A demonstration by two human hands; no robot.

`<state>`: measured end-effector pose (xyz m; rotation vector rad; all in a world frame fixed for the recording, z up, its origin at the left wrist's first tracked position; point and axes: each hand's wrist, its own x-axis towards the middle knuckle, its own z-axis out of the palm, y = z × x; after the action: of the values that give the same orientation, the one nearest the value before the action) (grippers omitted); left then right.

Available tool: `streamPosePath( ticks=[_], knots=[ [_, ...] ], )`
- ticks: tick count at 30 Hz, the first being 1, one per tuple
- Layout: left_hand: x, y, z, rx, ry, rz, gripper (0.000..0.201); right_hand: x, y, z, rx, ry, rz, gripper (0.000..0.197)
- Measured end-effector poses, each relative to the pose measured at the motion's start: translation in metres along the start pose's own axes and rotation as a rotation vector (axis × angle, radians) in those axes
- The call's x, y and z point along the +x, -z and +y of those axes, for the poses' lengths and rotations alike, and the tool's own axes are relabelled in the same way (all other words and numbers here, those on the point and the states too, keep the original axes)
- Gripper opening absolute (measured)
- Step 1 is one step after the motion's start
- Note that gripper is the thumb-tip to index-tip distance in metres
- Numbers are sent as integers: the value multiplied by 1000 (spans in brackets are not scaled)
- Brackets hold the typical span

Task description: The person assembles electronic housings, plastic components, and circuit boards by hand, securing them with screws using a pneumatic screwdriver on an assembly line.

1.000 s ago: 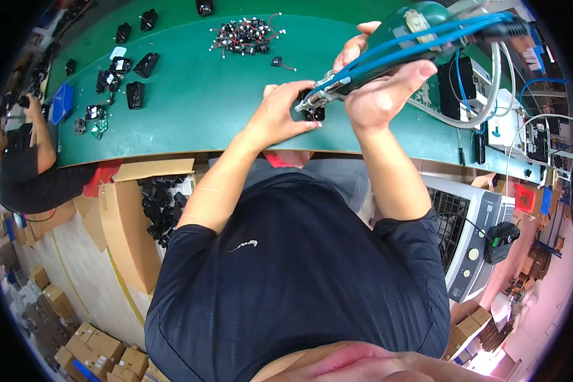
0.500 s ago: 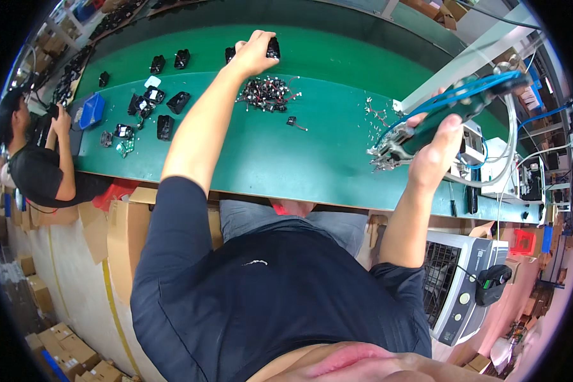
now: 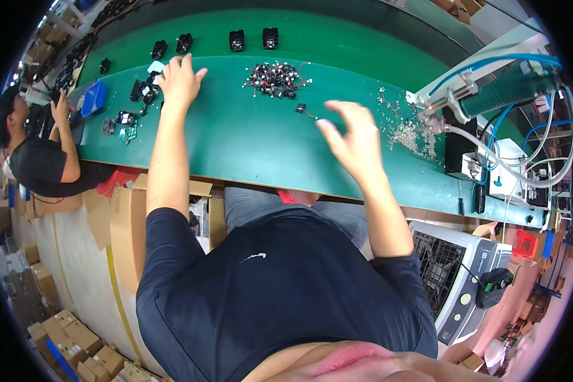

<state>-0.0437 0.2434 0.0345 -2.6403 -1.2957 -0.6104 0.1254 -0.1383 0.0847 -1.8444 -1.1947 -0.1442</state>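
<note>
Five black housings point(image 3: 270, 39) sit on the far green strip point(image 3: 337, 41), apparently done; wired parts point(image 3: 275, 81) and black shells point(image 3: 135, 90) look left. My left grip point(image 3: 181, 86) is spread near the shells, right grip point(image 3: 358, 137) apart, empty. Since the earlier frame: green air tool point(image 3: 509, 94) and rightmost housing released.

Dark short-sleeved shirt point(image 3: 293, 286), grey trousers point(image 3: 251, 207)

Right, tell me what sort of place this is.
Probably an electronics assembly workshop: small wired parts lie heaped on a long bench, and a green tool is at its right side.
</note>
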Motion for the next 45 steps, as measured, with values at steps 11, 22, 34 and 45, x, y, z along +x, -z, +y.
streamPosePath(
  ticks=[11, 22, 34, 45],
  knots=[
    [-32, -12, -31, 277, -200, -73, 62, -15, -80, 52, -260, 41, -6, 24],
    [-132, 78, 89, -664, -689, -226, 63, -82, -2, 25, -644, 136, -225, 30],
    [-185, 67, 132, -769, -427, -136, 98, -67, 29, 61, -184, 148, -231, 35],
    [-190, 36, 158, -759, -270, -165, 102, -66, 17, 49, -142, 99, -376, 15]
  ],
)
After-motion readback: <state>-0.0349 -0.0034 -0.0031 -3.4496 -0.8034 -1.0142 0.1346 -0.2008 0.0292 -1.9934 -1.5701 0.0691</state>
